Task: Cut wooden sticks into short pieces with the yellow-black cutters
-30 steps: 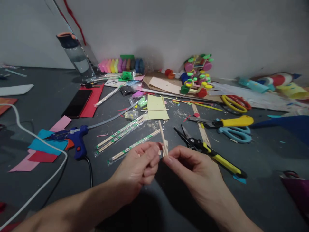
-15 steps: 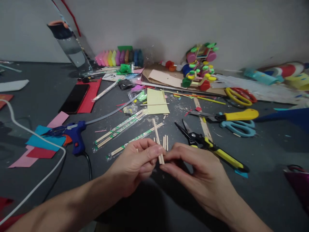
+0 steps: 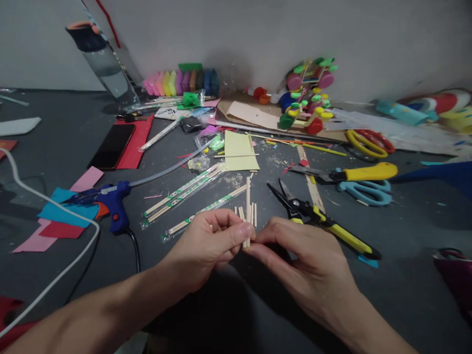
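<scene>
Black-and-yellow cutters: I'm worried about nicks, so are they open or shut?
Open: the cutters show blades spread apart, with a gap between their tips.

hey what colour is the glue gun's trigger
Orange; the trigger shows best in the head view.

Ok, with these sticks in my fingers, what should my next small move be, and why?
I'd probably tap the lower ends of the sticks level with your right hand: your left hand pinches them together, your right thumb is already at those ends, and they look nearly even.
</scene>
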### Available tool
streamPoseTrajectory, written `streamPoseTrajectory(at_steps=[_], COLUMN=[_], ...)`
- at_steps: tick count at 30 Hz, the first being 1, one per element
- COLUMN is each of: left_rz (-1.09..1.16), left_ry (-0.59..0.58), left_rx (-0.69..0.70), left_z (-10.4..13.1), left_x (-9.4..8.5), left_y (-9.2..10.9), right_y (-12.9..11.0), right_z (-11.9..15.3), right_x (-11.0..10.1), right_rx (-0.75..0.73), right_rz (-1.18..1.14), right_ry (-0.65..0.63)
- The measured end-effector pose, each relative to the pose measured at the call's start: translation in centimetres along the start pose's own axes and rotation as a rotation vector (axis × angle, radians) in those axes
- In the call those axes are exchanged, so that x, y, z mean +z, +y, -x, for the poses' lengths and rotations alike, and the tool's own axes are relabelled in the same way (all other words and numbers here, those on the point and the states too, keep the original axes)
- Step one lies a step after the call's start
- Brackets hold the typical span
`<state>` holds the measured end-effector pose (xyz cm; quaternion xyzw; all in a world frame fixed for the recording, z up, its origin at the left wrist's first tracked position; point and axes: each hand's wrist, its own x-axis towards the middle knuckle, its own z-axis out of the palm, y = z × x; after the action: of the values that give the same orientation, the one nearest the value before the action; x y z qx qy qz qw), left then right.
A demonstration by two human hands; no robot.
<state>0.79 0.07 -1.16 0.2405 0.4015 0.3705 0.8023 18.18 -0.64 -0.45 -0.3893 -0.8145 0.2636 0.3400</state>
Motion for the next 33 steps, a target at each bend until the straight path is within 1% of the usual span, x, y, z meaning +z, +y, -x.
streamPoseTrajectory(at_steps=[4,6,9,11,13,15,19,22,25,28,30,33], left_rz=[-0.054,-0.09,-0.144,-0.178,-0.218,-0.253,-0.244,-0.228,-0.241,-0.267,-0.278,-0.275], left_ry=[-0.026,-0.034,-0.056,-0.069,-0.07,-0.072,-0.108,-0.124,-0.119,-0.114,-0.11,-0.13], left_rx=[0.008,0.011,0.003,-0.009,-0.024,-0.052,-0.133,-0.156,-0.152,-0.159,-0.169,-0.187], left_z=[-0.2,-0.2,0.1,0.3,0.5,0.5,0.1,0.0,0.0,0.1,0.1,0.3], left_x=[-0.3,-0.4,-0.3,0.0,0.1,0.2,-0.2,-0.4,-0.4,-0.3,-0.3,-0.2], left_y=[-0.2,-0.3,-0.4,-0.3,-0.2,-0.1,-0.1,-0.2,-0.2,-0.1,0.0,0.4], right_y=[0.1,0.1,0.3,0.6,1.0,1.4,1.8,1.8,1.8,1.8,1.8,1.9], right_z=[-0.1,-0.3,-0.7,-0.8,-0.8,-0.7,-0.7,-0.8,-0.9,-0.9,-0.8,-0.9], right_x=[-0.3,-0.7,-1.3,-1.3,-1.1,-0.8,-0.5,-0.6,-0.7,-0.8,-0.9,-1.1], right_rx=[0.025,0.113,0.386,0.529,0.601,0.646,0.662,0.638,0.62,0.634,0.647,0.649], right_rz=[-0.01,-0.095,-0.394,-0.621,-0.786,-0.889,-1.015,-1.061,-1.077,-1.043,-1.01,-1.003], right_ry=[-0.019,-0.069,-0.122,-0.132,-0.156,-0.188,-0.228,-0.267,-0.295,-0.301,-0.297,-0.221])
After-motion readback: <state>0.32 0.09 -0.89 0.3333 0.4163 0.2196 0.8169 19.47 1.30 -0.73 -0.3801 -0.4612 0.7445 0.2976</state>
